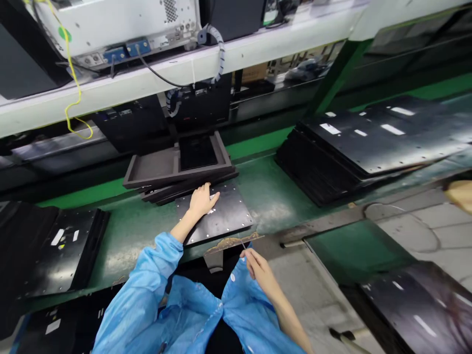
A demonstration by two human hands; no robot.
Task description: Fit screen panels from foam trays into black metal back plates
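A black metal panel (230, 212) with small holes along its edges lies flat on the green bench in front of me. My left hand (201, 201) rests on its far left part, thumb spread away from the other fingers, whose tips are close to the foam trays behind. Beside the hand a small white mark shows on the panel. Just off the bench's near edge, my right hand (257, 268) is closed around a thin, pointed metal tool (242, 243); its tip points towards the panel and its exact kind is unclear.
Grey foam trays (155, 164) are stacked behind the panel. Stacks of black panels stand right (383, 132) and left (66, 246), with more on a lower green surface (346, 250) at right. Overhead, a white shelf (243, 56) carries equipment; a yellow cord (75, 81) hangs from it.
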